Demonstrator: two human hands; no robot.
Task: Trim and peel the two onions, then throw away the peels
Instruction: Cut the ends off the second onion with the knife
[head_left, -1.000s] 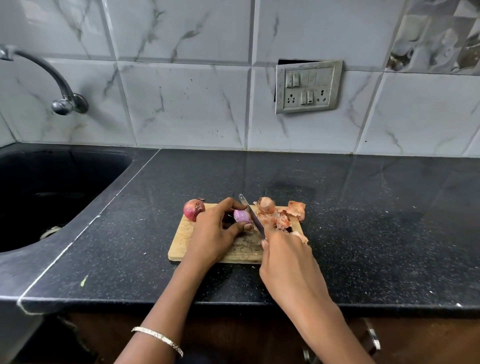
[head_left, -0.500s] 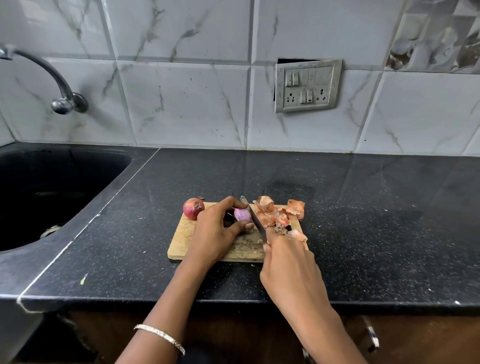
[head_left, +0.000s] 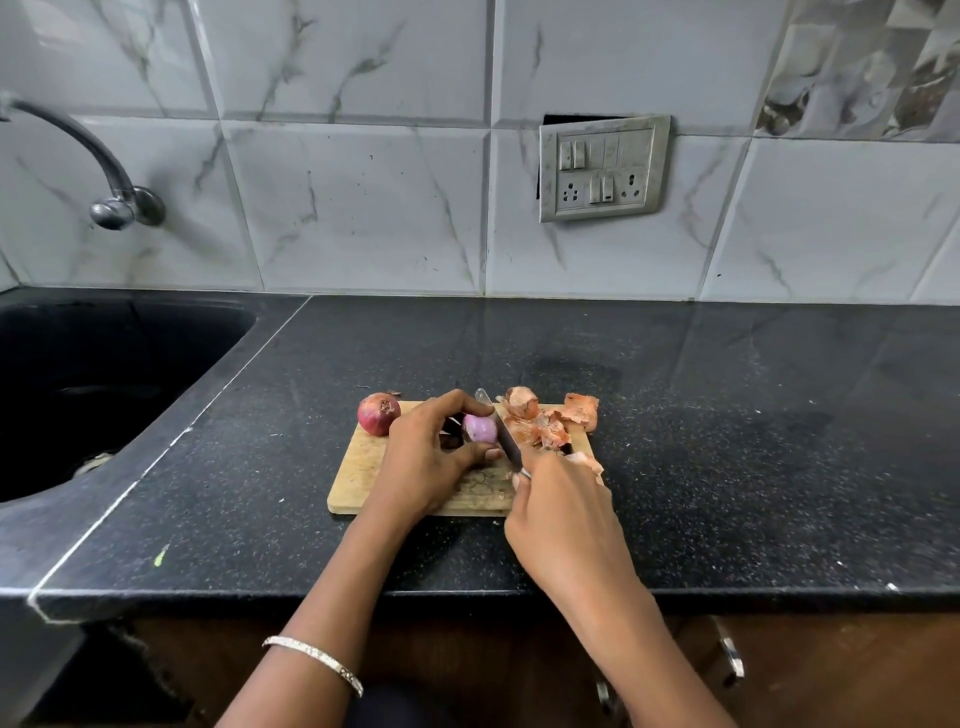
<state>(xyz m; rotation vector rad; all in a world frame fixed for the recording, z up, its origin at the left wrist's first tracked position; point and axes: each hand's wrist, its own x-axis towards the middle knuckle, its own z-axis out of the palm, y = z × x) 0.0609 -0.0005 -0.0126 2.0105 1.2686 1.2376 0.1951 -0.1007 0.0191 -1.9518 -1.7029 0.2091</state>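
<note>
A wooden cutting board (head_left: 358, 475) lies on the black counter. My left hand (head_left: 428, 460) holds a pale purple peeled onion (head_left: 479, 427) down on the board. My right hand (head_left: 563, 512) grips a knife (head_left: 503, 436) whose blade rests against the right side of that onion. A second onion (head_left: 378, 413), still in its red skin, sits at the board's far left corner. A pile of orange-brown peels (head_left: 548, 421) lies on the board's far right part.
A black sink (head_left: 93, 384) is set into the counter at the left, with a metal tap (head_left: 111, 197) above it. A switch panel (head_left: 602, 169) hangs on the tiled wall. Bare black counter (head_left: 753, 441) stretches to the right of the board.
The knife and my right hand have shifted slightly nearer to me along the peeled onion. My left hand keeps its hold.
</note>
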